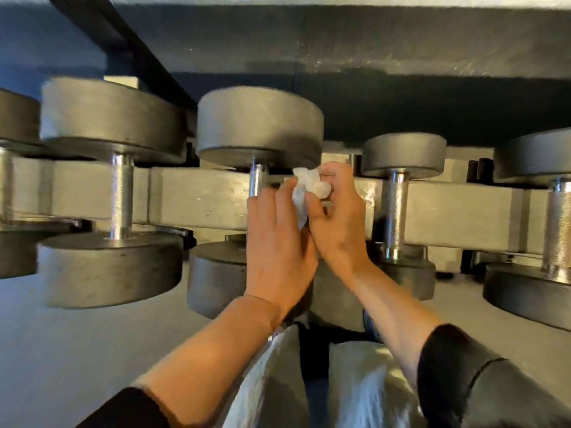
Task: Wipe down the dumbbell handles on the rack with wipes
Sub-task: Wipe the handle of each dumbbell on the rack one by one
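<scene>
1. A rack (pixel 197 199) of pale grey metal runs across the view, with several dumbbells lying on it side by side, their handles pointing away from the camera.
2. The middle dumbbell (pixel 259 125) sits just left of centre. Only the upper part of its chrome handle (pixel 258 180) shows; the lower part is hidden behind the left hand.
3. The left hand (pixel 278 242) is raised in front of that handle, back toward the camera, fingers fairly straight and close together. The fingertips reach the edge of a white wipe (pixel 309 186). Whether this hand actually pinches the wipe cannot be told.
4. The right hand (pixel 336 217) has its fingers curled round the wipe and grips it as a crumpled wad, thumb pressed against it.
5. The wipe is held between the two hands, just right of the middle handle and in front of the rack bar. It is near the handle but apart from it.
6. A larger dumbbell (pixel 114 118) lies to the left and a smaller dumbbell (pixel 401 156) to the right, both with bare ribbed handles.
7. Dark sleeves (pixel 463 375) are pushed up both forearms.
</scene>
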`<state>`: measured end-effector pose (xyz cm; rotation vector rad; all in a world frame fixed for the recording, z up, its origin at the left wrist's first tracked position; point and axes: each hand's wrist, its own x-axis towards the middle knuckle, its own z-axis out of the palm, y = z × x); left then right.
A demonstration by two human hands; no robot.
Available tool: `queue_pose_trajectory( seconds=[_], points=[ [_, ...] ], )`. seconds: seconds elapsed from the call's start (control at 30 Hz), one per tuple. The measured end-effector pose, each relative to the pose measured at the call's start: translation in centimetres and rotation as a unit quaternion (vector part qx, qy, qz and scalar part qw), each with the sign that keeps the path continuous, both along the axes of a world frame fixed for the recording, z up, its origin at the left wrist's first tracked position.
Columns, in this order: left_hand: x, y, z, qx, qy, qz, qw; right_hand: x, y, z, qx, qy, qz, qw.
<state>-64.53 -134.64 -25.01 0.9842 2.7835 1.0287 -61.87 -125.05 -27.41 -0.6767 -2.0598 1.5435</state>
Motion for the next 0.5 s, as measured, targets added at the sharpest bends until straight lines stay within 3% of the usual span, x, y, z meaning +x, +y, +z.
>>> queue_pose_trajectory(
  seconds=[0.27,0.5],
  points=[
    [-3.9,-8.7,-1.0,-0.099,0.008,0.036,0.994,-2.8,-3.4,-2.7,0.032,-0.033,-0.031,0.998],
    [-3.6,-9.4,-1.8,-0.077,-0.038,0.033,0.996,-5.8,-4.0,-3.5,-0.018,-0.071,-0.054,0.996]
  ],
)
